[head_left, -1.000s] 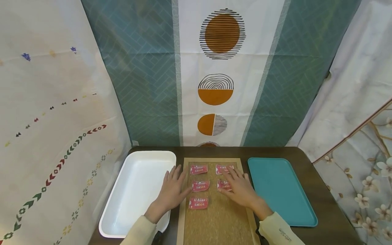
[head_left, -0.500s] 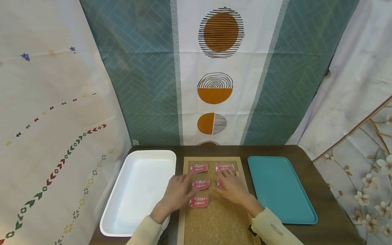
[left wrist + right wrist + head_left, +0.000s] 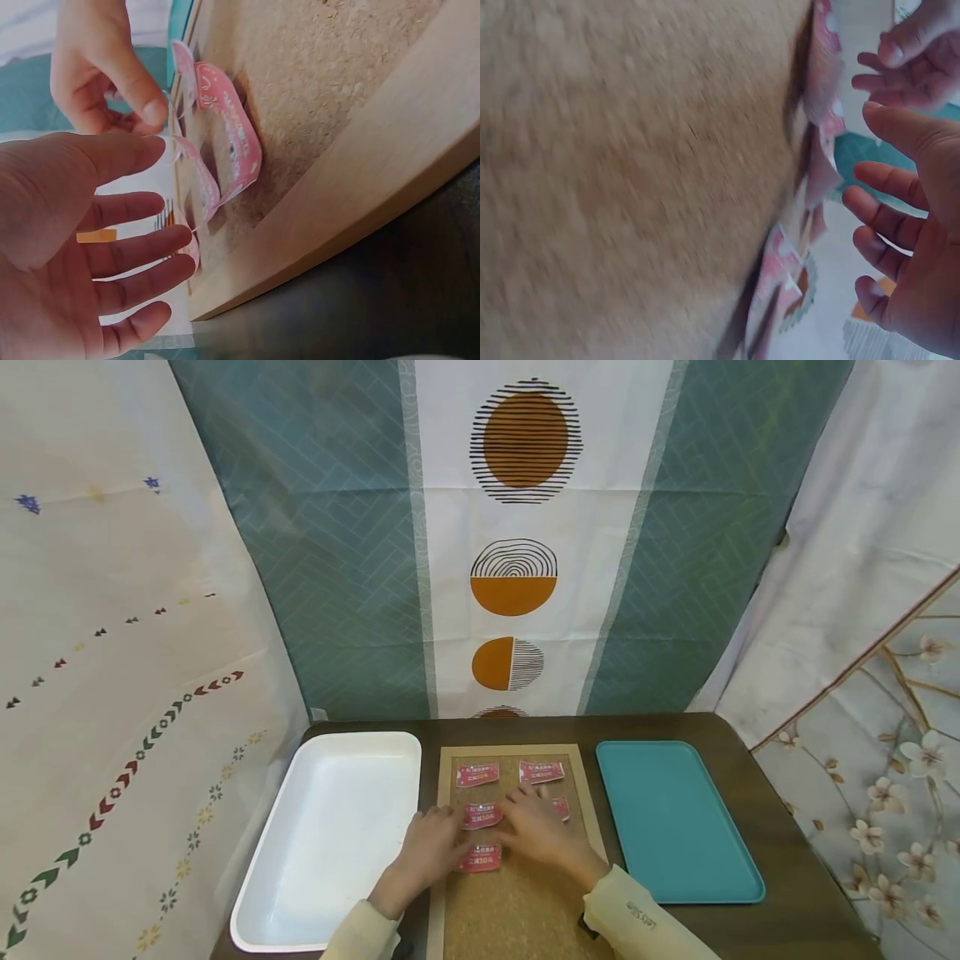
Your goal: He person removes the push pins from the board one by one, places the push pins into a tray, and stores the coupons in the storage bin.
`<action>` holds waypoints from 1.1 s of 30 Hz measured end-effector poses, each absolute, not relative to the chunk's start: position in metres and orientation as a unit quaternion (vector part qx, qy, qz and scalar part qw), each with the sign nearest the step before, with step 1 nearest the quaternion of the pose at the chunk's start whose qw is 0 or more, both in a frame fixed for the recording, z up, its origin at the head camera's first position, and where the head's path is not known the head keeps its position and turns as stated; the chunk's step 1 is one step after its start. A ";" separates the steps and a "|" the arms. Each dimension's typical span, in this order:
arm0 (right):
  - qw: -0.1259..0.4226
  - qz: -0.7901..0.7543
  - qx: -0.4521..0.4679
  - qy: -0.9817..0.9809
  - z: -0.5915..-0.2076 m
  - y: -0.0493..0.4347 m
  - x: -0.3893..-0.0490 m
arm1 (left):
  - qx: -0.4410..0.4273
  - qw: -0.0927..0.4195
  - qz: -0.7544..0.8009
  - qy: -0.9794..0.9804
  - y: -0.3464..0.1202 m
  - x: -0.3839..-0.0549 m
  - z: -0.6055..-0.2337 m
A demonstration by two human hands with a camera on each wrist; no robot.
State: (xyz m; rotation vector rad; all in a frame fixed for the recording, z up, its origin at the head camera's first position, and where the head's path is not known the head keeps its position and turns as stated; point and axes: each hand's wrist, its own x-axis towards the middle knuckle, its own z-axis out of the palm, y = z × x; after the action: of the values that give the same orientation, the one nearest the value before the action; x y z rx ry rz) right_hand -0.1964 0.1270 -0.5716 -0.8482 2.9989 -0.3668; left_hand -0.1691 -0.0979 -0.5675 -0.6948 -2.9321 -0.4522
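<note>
Several red paper coupons with white and yellow print lie in two columns on a cork board (image 3: 525, 910) with a pale wooden frame. My left hand (image 3: 429, 850) is at the board's left side, fingers spread and slightly bent, fingertips beside the middle-left coupon (image 3: 482, 816) and the lower-left coupon (image 3: 480, 858). From the right, my right hand (image 3: 546, 833) reaches over the board, its fingertips close to that middle-left coupon. It partly covers the middle-right coupon (image 3: 561, 808). In the left wrist view, a coupon (image 3: 238, 139) curls up off the cork. Neither hand grips anything.
A white deep tray (image 3: 330, 843) stands left of the board and a flat teal tray (image 3: 678, 822) right of it, all on a dark brown table (image 3: 810, 893). Patterned cloths (image 3: 352, 568) hang behind and at both sides.
My right hand has moved left from the right column of coupons toward the left column. My left hand has come slightly nearer me, its fingers more bent. The head view has shifted a little.
</note>
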 end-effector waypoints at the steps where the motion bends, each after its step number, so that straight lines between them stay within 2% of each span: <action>1: 0.001 -0.119 -0.273 0.955 -0.574 0.124 -0.196 | -0.228 0.042 -0.149 -0.961 -0.098 -0.169 -0.568; 10: 0.002 -0.118 -0.294 0.949 -0.583 0.111 -0.191 | -0.226 0.004 -0.147 -0.963 -0.097 -0.168 -0.570; 18: 0.028 -0.117 -0.296 0.947 -0.586 0.104 -0.194 | -0.232 0.007 -0.130 -0.964 -0.098 -0.168 -0.576; 25: 0.011 -0.102 -0.304 0.947 -0.592 0.099 -0.195 | -0.233 0.003 -0.135 -0.963 -0.098 -0.165 -0.579; 33: 0.018 -0.098 -0.303 0.948 -0.593 0.094 -0.192 | -0.222 -0.030 -0.159 -0.962 -0.097 -0.164 -0.581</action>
State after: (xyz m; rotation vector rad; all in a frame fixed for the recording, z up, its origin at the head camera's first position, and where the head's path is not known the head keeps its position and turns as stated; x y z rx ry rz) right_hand -0.1924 0.0938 -0.5935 -0.9415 2.9437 -0.3040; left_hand -0.1642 -0.0974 -0.5814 -0.7095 -3.0798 -0.5108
